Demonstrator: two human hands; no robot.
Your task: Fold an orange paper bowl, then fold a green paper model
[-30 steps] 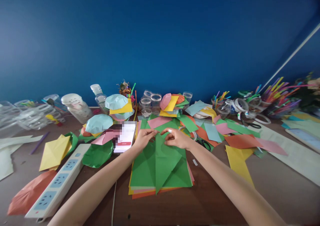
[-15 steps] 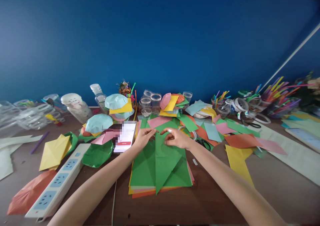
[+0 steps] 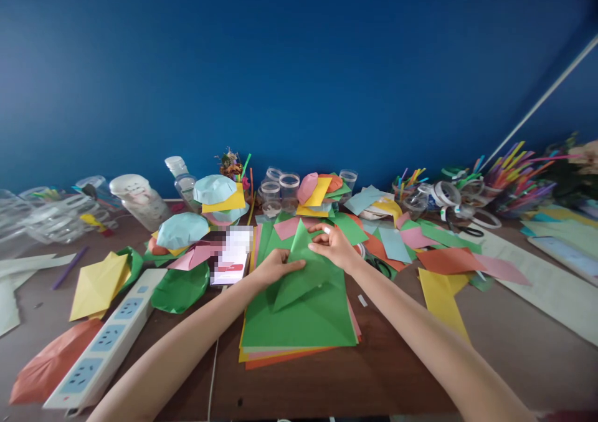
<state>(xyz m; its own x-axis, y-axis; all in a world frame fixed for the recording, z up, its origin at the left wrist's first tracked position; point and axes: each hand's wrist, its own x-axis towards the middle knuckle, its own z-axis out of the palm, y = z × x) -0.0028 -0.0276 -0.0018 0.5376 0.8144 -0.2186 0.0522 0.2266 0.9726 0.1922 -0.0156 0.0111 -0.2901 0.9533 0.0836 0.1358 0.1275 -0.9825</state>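
Observation:
A folded green paper [image 3: 303, 272] is lifted off a stack of coloured paper sheets [image 3: 299, 328] in front of me. My left hand [image 3: 275, 265] grips its left edge with curled fingers. My right hand [image 3: 332, 242] pinches its far upper point, thumb and fingers pressed together. The folded piece is tilted, its near tip hanging just above the green top sheet of the stack.
A phone [image 3: 231, 257] lies left of my hands, a white power strip [image 3: 100, 347] further left. Folded paper shapes, loose coloured sheets [image 3: 443, 260], clear plastic cups [image 3: 289, 188], tape rolls [image 3: 448, 194] and straws [image 3: 518, 166] crowd the brown table's far side. Scissors [image 3: 380, 266] lie right of my hands.
The folded green paper lay flat on the stack; now both hands have lifted it up and away from me. My right hand moved farther back.

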